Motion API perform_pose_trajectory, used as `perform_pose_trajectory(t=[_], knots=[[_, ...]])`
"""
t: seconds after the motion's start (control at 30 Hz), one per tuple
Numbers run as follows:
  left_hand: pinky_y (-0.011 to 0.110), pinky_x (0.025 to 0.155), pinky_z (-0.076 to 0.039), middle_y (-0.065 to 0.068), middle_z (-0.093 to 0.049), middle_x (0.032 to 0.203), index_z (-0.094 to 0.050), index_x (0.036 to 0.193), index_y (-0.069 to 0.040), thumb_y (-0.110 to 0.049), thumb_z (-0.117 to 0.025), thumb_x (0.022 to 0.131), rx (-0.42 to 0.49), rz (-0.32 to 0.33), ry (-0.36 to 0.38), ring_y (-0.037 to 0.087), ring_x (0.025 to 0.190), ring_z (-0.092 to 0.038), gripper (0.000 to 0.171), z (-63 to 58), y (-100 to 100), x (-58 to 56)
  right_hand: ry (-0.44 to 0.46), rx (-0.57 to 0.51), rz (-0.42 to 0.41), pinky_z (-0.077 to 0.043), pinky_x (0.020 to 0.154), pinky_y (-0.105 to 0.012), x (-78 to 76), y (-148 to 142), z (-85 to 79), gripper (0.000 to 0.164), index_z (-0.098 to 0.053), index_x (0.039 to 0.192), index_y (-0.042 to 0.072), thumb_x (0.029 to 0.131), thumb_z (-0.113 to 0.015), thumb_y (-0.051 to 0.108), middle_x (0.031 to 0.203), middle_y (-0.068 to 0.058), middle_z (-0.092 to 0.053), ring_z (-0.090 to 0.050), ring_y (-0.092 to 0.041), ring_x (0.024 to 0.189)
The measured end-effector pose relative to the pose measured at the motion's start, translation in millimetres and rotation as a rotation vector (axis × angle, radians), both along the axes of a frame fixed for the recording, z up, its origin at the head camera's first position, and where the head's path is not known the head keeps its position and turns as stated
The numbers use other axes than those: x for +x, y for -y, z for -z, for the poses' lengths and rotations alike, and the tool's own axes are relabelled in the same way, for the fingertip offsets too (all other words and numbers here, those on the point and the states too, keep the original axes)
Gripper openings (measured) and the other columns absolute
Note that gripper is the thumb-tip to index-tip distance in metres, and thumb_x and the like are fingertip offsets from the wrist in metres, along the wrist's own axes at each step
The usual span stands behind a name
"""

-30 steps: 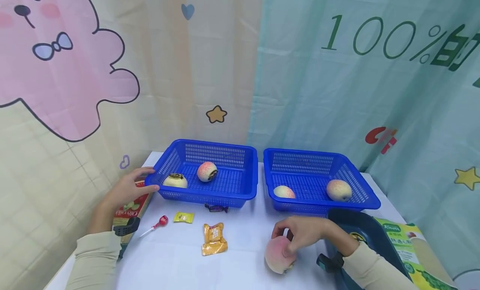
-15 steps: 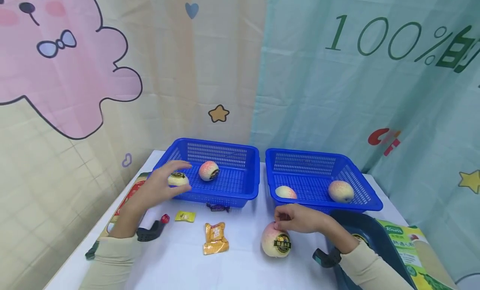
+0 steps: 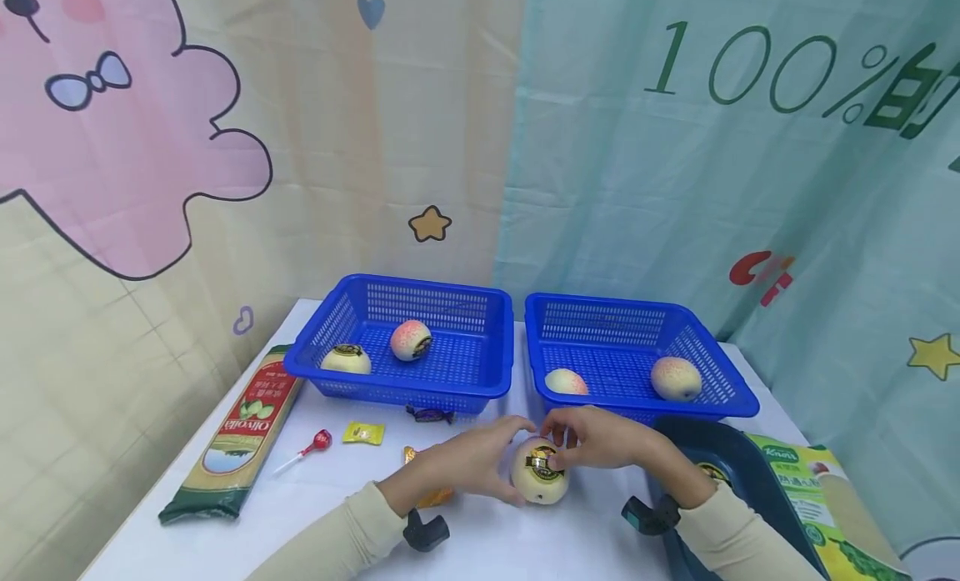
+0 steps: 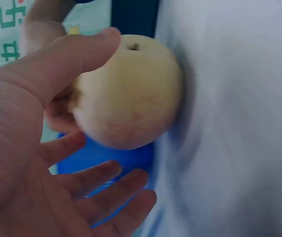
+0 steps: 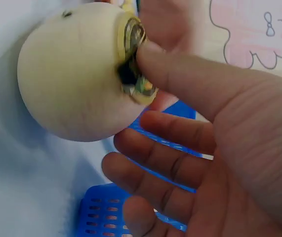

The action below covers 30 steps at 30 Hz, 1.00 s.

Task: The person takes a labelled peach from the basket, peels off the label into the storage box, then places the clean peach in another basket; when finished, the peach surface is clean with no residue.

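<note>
Although both hands flank it, the peach (image 3: 535,486) appears to rest on the white table (image 3: 315,489), on the person's side of the right blue basket (image 3: 600,321), tilted with its stalk end (image 4: 133,47) towards the person. The left hand (image 3: 480,463) is spread wide, thumb well apart from the fingers, at the peach's left side; thumb contact cannot be confirmed. The right hand (image 3: 603,438) pinches the peach, thumb on the black-and-gold sticker (image 3: 536,463), fingers bent towards the far side; their contact is partly hidden.

Handling is assessed as follows. Weight: probably modest, within one hand's capacity. Firmness: no dent shows beside the thumb, suggesting a firm body; as real fruit or imitation cannot be determined, treat it as bruisable. Surface: the skin looks matt and should grip fairly well; the sticker is likely slicker, and its edge may lift. Recommended hold: opposite flanks at the widest girth, clear of the sticker. Risk: rolling, if pushed from one side only.
</note>
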<state>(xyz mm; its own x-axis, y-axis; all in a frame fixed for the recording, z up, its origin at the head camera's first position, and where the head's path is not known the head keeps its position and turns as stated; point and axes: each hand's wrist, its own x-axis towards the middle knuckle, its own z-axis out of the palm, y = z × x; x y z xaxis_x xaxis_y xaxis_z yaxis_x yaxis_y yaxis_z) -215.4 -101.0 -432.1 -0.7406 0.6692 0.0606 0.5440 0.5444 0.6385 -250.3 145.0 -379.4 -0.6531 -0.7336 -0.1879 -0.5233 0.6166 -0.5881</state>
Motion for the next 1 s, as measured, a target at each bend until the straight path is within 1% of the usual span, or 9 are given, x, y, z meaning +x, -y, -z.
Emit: perform_pose_trajectory(t=[0.1, 0.17, 0.37, 0.53, 0.6, 0.73, 0.87, 0.93, 1.0], knots=[[0.029, 0.098, -0.048, -0.004, -0.055, 0.135, -0.044, 0.145, -0.016, -0.035, -0.091, 0.076, 0.081, 0.008, 0.087, 0.008, 0.118, -0.055, 0.085, 10.2, -7.1, -6.8, -0.050, -0.019, -0.037, -0.056, 0.079, -0.032, 0.7, -0.4, -1.9, 0.028, -0.066, 0.117, 0.014, 0.092, -0.077, 0.021, 0.103, 0.010, -0.063, -0.061, -0.013, 0.092], [0.026, 0.099, -0.047, -0.005, -0.055, 0.131, -0.045, 0.143, -0.015, -0.033, -0.091, 0.076, 0.121, 0.014, 0.110, 0.005, 0.115, -0.054, 0.083, 13.5, -10.8, -9.3, -0.079, -0.032, -0.056, -0.056, 0.079, -0.032, 1.9, -0.3, -4.0, 0.023, -0.067, 0.114, 0.014, 0.093, -0.076, 0.018, 0.102, 0.010, -0.063, -0.060, -0.011, 0.091], [0.025, 0.101, -0.043, -0.003, -0.048, 0.131, -0.047, 0.147, -0.013, -0.026, -0.091, 0.074, 0.118, 0.023, 0.069, 0.005, 0.116, -0.047, 0.086, 18.0, -14.6, -11.1, -0.153, -0.043, -0.052, -0.054, 0.070, -0.025, 6.8, 2.1, -6.3, 0.007, -0.068, 0.100, 0.017, 0.096, -0.071, 0.012, 0.089, 0.013, -0.062, -0.058, -0.008, 0.080], [0.025, 0.103, -0.042, -0.003, -0.046, 0.132, -0.042, 0.152, -0.013, -0.016, -0.088, 0.076, 0.154, 0.075, 0.078, 0.005, 0.118, -0.044, 0.089, 23.1, -14.9, -11.3, -0.139, -0.057, -0.001, -0.053, 0.063, -0.025, 9.8, 6.0, -4.1, 0.011, -0.066, 0.090, 0.017, 0.095, -0.071, 0.008, 0.081, 0.011, -0.060, -0.056, -0.008, 0.072], [0.025, 0.103, -0.042, -0.005, -0.046, 0.132, -0.042, 0.152, -0.014, -0.018, -0.089, 0.076, 0.175, 0.075, 0.094, 0.004, 0.118, -0.044, 0.089, 26.0, -15.5, -10.8, -0.123, -0.063, 0.011, -0.053, 0.061, -0.025, 11.0, 7.2, -2.9, 0.011, -0.065, 0.089, 0.016, 0.095, -0.071, 0.008, 0.079, 0.010, -0.059, -0.055, -0.008, 0.071], [0.024, 0.100, -0.044, -0.004, -0.049, 0.130, -0.044, 0.149, -0.012, -0.022, -0.089, 0.077, 0.212, 0.063, 0.071, 0.004, 0.115, -0.047, 0.086, 32.0, -18.9, -10.4, -0.120, -0.073, -0.008, -0.052, 0.062, -0.024, 12.6, 6.5, -3.0, 0.013, -0.064, 0.088, 0.017, 0.095, -0.070, 0.009, 0.079, 0.011, -0.058, -0.055, -0.007, 0.072], [0.025, 0.099, -0.045, -0.004, -0.050, 0.131, -0.044, 0.148, -0.013, -0.021, -0.089, 0.076, 0.222, 0.036, 0.066, 0.005, 0.115, -0.049, 0.085, 33.4, -21.4, -10.0, -0.089, -0.140, -0.054, -0.052, 0.064, -0.025, 16.7, -3.1, -16.9, 0.011, -0.064, 0.091, 0.019, 0.098, -0.067, 0.011, 0.083, 0.010, -0.060, -0.057, -0.008, 0.076], [0.027, 0.099, -0.045, -0.003, -0.050, 0.132, -0.044, 0.148, -0.014, -0.021, -0.089, 0.076, 0.223, 0.021, 0.086, 0.007, 0.116, -0.049, 0.086, 32.6, -21.4, -9.5, -0.053, -0.207, -0.051, -0.051, 0.063, -0.026, 20.6, -14.2, -30.8, 0.008, -0.064, 0.093, 0.018, 0.100, -0.066, 0.013, 0.086, 0.007, -0.062, -0.058, -0.011, 0.078], [0.029, 0.100, -0.046, -0.003, -0.049, 0.132, -0.044, 0.149, -0.015, -0.023, -0.089, 0.076, 0.226, 0.006, 0.115, 0.008, 0.118, -0.050, 0.087, 32.3, -21.0, -9.1, -0.035, -0.253, -0.014, -0.051, 0.062, -0.027, 23.9, -30.7, -46.7, 0.007, -0.064, 0.095, 0.018, 0.102, -0.064, 0.015, 0.088, 0.003, -0.063, -0.059, -0.014, 0.079]])
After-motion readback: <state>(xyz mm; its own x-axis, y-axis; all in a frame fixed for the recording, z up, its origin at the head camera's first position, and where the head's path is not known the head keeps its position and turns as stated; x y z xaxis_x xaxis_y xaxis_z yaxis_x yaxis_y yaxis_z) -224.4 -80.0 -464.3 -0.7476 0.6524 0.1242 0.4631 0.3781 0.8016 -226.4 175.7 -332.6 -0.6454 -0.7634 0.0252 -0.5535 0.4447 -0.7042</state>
